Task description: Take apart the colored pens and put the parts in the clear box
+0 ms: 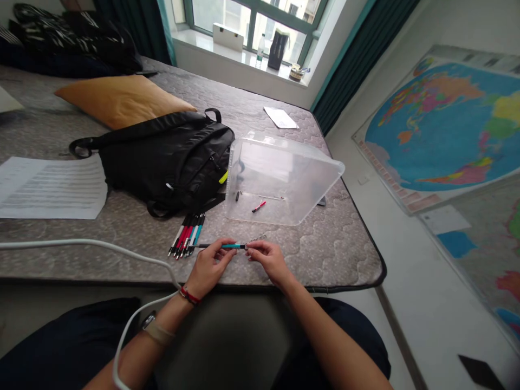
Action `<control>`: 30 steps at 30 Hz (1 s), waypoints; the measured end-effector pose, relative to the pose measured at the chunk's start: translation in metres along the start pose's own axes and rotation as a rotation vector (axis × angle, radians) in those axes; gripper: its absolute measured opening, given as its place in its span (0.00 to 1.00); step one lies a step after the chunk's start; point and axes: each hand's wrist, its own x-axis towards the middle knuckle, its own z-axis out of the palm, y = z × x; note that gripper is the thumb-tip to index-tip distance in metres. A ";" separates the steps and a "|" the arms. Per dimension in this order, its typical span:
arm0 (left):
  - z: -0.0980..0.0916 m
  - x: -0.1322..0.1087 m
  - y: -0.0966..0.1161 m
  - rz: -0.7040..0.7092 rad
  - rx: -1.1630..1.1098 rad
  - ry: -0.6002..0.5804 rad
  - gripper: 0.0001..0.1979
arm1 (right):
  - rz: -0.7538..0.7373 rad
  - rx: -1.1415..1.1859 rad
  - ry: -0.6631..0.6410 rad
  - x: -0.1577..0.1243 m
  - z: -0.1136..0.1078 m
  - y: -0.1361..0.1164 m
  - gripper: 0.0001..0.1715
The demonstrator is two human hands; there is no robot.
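Note:
Between my two hands a pen [232, 246] with a blue and black barrel lies level, just above the mattress's front part. My left hand [211, 265] grips its barrel between thumb and fingers. The fingertips of my right hand [270, 261] pinch the pen's right end. To the left of my left hand, several pens [187, 235] in red, white, blue and black lie side by side in a row. Beyond my hands a clear plastic box [280, 162] rests on its side, with a short red and black pen piece [259, 206] and other small parts inside.
A black backpack [170, 162] lies left of the box, before a tan cushion [122, 100]. Printed paper [52, 187] is at the left. A white cable [101, 246] crosses in front of my left forearm. The mattress edge [341, 288] runs near me; a wall map [450, 124] hangs right.

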 end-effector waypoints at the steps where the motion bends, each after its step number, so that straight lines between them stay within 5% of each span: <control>1: 0.000 0.000 0.000 -0.002 -0.006 0.001 0.18 | -0.007 -0.002 0.000 -0.001 0.001 -0.001 0.16; 16: 0.004 -0.005 0.000 -0.024 -0.039 -0.049 0.17 | -0.104 -0.064 -0.012 0.000 -0.002 0.001 0.17; 26: 0.005 -0.005 -0.001 -0.042 -0.042 -0.049 0.17 | -0.225 -0.433 -0.021 -0.007 0.003 -0.004 0.13; 30: 0.006 -0.006 -0.002 -0.007 -0.004 -0.057 0.16 | -0.226 -0.507 -0.053 -0.009 0.006 0.000 0.20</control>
